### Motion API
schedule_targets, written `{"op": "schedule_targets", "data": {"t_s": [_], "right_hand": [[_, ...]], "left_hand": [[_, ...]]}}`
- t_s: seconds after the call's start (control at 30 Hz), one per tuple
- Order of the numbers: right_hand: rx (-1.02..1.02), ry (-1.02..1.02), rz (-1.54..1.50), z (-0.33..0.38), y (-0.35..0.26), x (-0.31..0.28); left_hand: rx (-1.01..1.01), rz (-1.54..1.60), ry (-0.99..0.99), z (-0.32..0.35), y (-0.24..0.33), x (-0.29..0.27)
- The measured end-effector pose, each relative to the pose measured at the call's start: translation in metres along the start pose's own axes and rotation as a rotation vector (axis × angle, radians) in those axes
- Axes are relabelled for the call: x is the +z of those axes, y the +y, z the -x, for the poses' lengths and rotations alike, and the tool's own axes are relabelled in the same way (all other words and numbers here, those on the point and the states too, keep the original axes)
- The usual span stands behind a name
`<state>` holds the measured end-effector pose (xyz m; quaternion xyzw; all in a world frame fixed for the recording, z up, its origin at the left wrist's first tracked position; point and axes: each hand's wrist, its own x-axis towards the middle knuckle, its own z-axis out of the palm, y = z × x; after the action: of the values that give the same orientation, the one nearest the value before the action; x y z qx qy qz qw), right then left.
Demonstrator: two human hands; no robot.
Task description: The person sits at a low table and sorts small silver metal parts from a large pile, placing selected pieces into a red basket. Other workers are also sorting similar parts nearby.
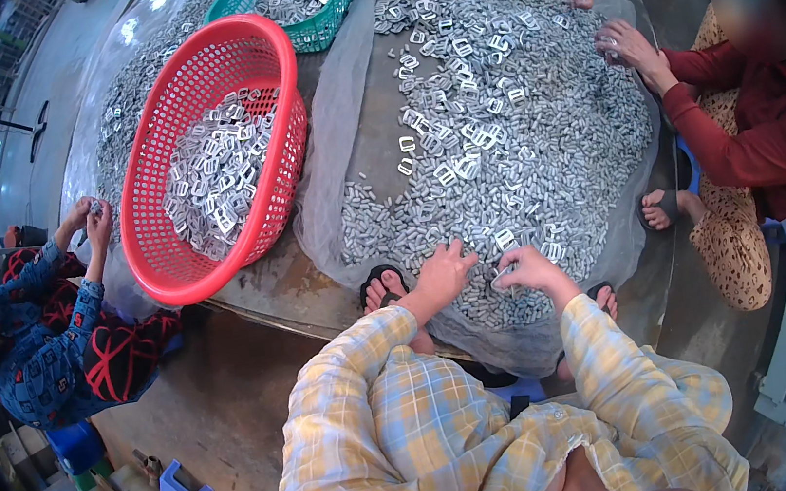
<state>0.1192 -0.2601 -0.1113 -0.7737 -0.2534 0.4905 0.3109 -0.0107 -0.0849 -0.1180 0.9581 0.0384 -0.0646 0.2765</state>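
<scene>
Before me spreads a large pile of small silver metal pieces (575, 125), with flat metal buckles (470, 138) scattered over it. My left hand (446, 274) rests at the near edge of the pile, fingers slightly apart and touching the pieces; nothing held shows in it. Just to its right, my right hand (531, 271) pinches a silver metal buckle (499, 282) between thumb and fingers, partly hidden by them. Beyond the right hand, a few loose buckles (553, 243) lie on the small pieces.
A red plastic basket (141, 193) of buckles stands to the left, with a green basket (342, 28) behind it. Translucent sheeting (328, 155) lies under the pile. Co-workers' hands (626, 48) work at the right and far edges; another person (58, 316) sits at left.
</scene>
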Motion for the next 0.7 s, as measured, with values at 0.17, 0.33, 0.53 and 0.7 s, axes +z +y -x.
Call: {"op": "schedule_targets", "data": {"t_s": [0.17,0.33,0.53,0.7], "right_hand": [[0.124,-0.070,-0.550,0.000,-0.013,-0.010],[-0.033,0.116,-0.393,-0.006,0.019,-0.009],[-0.171,0.232,0.537,0.006,-0.038,0.031],[-0.146,0.473,0.497,0.005,-0.016,0.040]], "left_hand": [[-0.100,0.417,-0.028,0.007,-0.030,0.014],[-0.108,0.285,0.045,0.003,0.001,0.009],[-0.109,0.263,0.039,0.003,-0.009,0.025],[-0.232,0.414,-0.181,0.003,-0.023,-0.008]]}}
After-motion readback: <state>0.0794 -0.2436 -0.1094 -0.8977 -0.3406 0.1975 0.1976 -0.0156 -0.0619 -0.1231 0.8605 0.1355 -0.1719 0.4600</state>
